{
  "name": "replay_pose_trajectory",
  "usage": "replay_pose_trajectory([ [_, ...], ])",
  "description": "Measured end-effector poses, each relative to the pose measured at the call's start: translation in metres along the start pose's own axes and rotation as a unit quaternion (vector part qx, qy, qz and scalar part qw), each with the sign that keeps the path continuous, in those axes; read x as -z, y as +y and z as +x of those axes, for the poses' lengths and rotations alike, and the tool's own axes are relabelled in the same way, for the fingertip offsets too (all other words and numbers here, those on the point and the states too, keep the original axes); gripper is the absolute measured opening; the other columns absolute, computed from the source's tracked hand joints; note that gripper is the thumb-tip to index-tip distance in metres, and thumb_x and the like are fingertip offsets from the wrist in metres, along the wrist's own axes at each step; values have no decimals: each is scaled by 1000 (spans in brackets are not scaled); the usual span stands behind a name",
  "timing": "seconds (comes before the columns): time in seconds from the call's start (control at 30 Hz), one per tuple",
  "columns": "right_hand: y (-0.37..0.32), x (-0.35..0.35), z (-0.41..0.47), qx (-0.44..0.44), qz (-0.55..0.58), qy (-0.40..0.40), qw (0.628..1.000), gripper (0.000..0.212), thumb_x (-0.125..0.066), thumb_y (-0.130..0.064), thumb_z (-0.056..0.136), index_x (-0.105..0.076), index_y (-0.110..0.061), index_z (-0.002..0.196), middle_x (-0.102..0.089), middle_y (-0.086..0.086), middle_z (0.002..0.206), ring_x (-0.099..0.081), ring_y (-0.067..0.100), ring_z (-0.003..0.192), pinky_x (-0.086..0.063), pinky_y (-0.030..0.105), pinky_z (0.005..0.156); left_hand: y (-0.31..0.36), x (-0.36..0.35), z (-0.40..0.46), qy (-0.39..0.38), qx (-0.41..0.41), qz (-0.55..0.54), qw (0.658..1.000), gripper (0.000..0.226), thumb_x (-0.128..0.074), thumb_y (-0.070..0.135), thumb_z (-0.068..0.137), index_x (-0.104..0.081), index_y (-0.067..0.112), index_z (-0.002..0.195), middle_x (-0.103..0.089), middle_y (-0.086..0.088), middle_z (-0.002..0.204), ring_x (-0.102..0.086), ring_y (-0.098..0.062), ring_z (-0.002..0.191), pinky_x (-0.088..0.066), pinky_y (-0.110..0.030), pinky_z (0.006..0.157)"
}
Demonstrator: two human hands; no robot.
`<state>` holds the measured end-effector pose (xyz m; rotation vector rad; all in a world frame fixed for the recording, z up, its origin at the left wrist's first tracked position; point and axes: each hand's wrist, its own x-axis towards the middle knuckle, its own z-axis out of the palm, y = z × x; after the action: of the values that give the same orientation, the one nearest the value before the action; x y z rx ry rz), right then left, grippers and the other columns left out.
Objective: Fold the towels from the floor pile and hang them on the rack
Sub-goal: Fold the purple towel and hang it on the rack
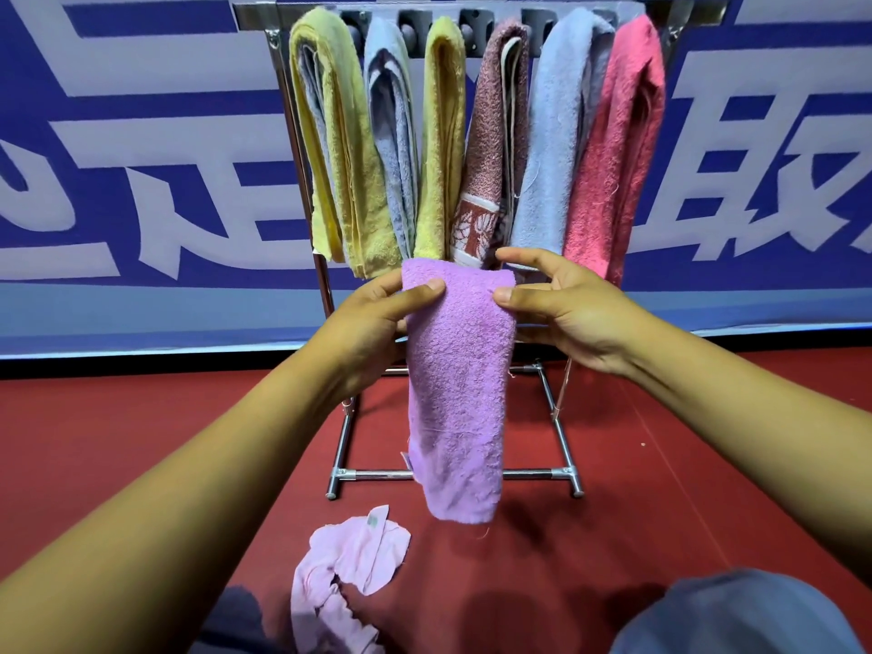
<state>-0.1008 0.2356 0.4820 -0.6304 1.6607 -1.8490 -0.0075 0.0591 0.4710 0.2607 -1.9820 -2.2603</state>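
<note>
Holding the folded purple towel (455, 370) up before the rack (557, 474), I have my left hand (373, 318) and right hand (561, 309) pinching its top corners. Next I'd drape it on a free bar; one pink towel (349, 568) lies on the floor.

Six towels (472, 134) hang on one rack (453, 474); one purple towel (455, 394) is held, one pale pink towel (344, 573) lies on the floor.

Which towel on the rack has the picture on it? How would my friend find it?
Look at the metal rack by the blue wall. Six towels hang there; count to the fourth from the left. That reddish-brown towel alone has a white flower band at its bottom.
</note>
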Motion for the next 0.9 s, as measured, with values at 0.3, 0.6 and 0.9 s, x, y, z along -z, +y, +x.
replay_pose_trajectory([
  [0.3, -3, -3, 1, 30, 42, 26, 998, 35, -64, 7, 77, -59, -11, 107, -71, 3, 66, -65, 10, 59, -57, 22, 63, 0, 3, 0, -11, -15, 10, 1000, 38, -61, 3, 88, -60, 7, 125, -68, -16, 114, -67, -22, 89, -55, -31, 80],
  [0.6, -8, -8, -1, 40, 41, 71, 996, 29, -70, 3, 73, -53, -17, 87, -63, 2, 70, -61, 8, 51, -52, 19, 52, 7, 2, 0, -36, -24, 3, 999, 34, -51, 3, 95, -57, 5, 128, -69, -10, 105, -69, -16, 85, -58, -26, 72],
  [0.9, -9, -6, -11, -46, -3, -27, 999, 14, -50, -15, 90, -55, -23, 80, -64, -10, 69, -58, 6, 63, -37, 20, 56, 15, 9, 0, -77, -33, -61, 995, 30, -42, 4, 99, -55, 14, 124, -70, -5, 107, -68, -15, 92, -57, -28, 80],
])
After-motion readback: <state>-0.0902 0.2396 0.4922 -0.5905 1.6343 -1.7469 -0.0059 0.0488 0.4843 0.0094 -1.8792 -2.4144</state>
